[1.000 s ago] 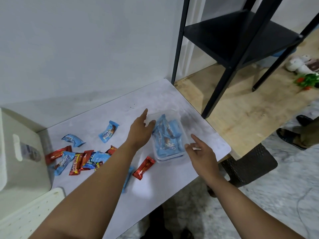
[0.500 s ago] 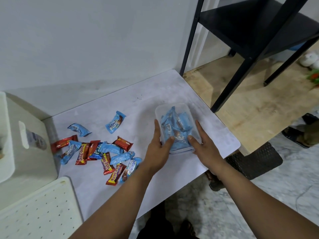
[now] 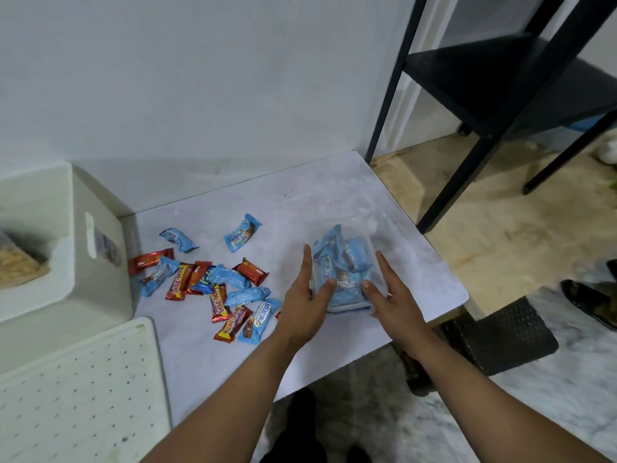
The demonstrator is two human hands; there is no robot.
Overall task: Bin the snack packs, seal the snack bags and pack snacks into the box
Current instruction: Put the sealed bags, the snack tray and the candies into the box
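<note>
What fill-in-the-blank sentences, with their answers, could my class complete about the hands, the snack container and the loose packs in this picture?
1. Both hands, left hand and right hand, flank the clear ____ container.
2. The packs inside it are all ____ in colour.
3. The loose packs lie to the container's ____.
4. The table top is ____.

Answers: plastic; blue; left; white

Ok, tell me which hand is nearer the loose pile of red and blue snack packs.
Left. The left hand rests on the clear box's left side, right beside the pile. The right hand is on the box's far side, away from it.
</note>
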